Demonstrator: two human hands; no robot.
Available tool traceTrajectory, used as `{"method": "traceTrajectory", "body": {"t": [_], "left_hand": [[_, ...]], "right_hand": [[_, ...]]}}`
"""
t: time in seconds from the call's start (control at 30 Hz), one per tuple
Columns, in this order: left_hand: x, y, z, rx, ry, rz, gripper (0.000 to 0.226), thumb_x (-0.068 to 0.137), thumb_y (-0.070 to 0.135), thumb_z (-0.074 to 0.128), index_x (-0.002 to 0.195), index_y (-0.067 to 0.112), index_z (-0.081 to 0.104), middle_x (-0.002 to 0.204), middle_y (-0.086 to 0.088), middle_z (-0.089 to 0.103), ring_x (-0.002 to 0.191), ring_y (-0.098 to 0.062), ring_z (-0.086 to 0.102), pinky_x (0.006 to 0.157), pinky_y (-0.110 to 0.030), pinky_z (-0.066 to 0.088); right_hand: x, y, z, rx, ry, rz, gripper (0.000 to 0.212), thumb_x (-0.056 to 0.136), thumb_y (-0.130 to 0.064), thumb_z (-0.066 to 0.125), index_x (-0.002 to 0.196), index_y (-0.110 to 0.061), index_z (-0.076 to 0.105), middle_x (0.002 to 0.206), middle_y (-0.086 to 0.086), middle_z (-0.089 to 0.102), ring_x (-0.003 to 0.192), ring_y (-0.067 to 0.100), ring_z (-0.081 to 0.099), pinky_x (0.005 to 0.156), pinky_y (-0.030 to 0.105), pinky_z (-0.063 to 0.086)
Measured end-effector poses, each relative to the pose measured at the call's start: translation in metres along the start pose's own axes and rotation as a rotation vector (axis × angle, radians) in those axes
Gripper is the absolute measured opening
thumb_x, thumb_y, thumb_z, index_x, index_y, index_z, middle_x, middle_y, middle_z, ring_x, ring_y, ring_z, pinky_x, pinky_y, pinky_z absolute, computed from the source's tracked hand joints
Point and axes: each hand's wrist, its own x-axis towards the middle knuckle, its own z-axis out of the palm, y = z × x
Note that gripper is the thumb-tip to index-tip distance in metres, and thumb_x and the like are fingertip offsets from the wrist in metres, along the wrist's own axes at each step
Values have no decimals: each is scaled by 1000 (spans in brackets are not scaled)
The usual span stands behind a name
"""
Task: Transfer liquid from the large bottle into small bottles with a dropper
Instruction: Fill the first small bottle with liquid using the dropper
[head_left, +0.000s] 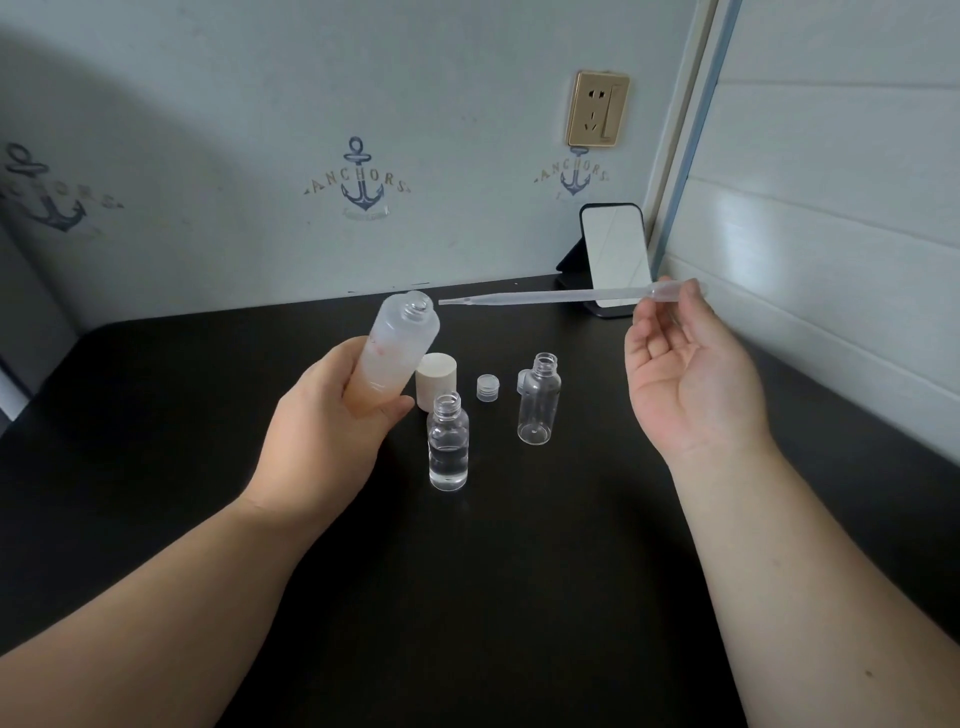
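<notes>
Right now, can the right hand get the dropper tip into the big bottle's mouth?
Probably yes. The right hand pinches the dropper by its bulb, tip pointing at the uncapped mouth of the large bottle, which the left hand holds tilted toward it. Only open air lies between tip and mouth.

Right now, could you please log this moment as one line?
left hand: grips tilted large bottle, uncapped | right hand: pinches dropper, tip near bottle mouth | near small bottle: part filled | far small bottle: empty
</notes>
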Motion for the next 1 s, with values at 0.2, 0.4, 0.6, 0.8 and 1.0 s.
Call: {"method": "traceTrajectory", "body": {"t": [0.2, 0.4, 0.6, 0.8, 1.0], "left_hand": [[-1, 0, 0, 25, -6, 32, 48, 85, 28, 77, 117, 53, 52, 103, 26, 61, 100, 5, 55, 76, -18, 41], [-2, 1, 0, 96, 20, 84, 48, 85, 23, 76, 120, 49, 56, 101, 25, 55, 100, 21, 45, 74, -6, 35], [0, -2, 0, 160, 31, 109, 50, 85, 20, 78, 129, 38, 61, 107, 16, 56, 93, 6, 43, 77, -2, 33], [-1, -3, 3, 191, 19, 143, 56, 84, 17, 80, 136, 29, 61, 116, 11, 57, 108, -9, 50, 88, -17, 36], [-1, -4, 6, 228, 34, 168, 58, 82, 17, 83, 136, 27, 63, 116, 8, 58, 113, -23, 54, 96, -34, 43]], "right_hand": [[0, -1, -1, -20, 20, -19, 12, 91, -16, 72, 85, -7, 76, 88, 4, 74, 78, 15, 71, 72, 23, 55], [-1, -1, -1, -50, 47, -46, 10, 91, -14, 72, 95, -5, 73, 85, 3, 73, 73, 14, 68, 69, 22, 54], [-2, -1, 0, -180, 37, -87, 11, 95, -10, 65, 88, -9, 74, 79, 2, 72, 66, 11, 65, 63, 20, 52], [-5, 3, 2, -351, -95, -108, 22, 93, -8, 66, 78, -14, 80, 80, 4, 74, 66, 12, 65, 63, 20, 51], [-12, 16, 8, -543, -237, -123, 11, 89, -11, 69, 88, -12, 80, 86, 9, 76, 69, 16, 68, 66, 22, 52]]}}
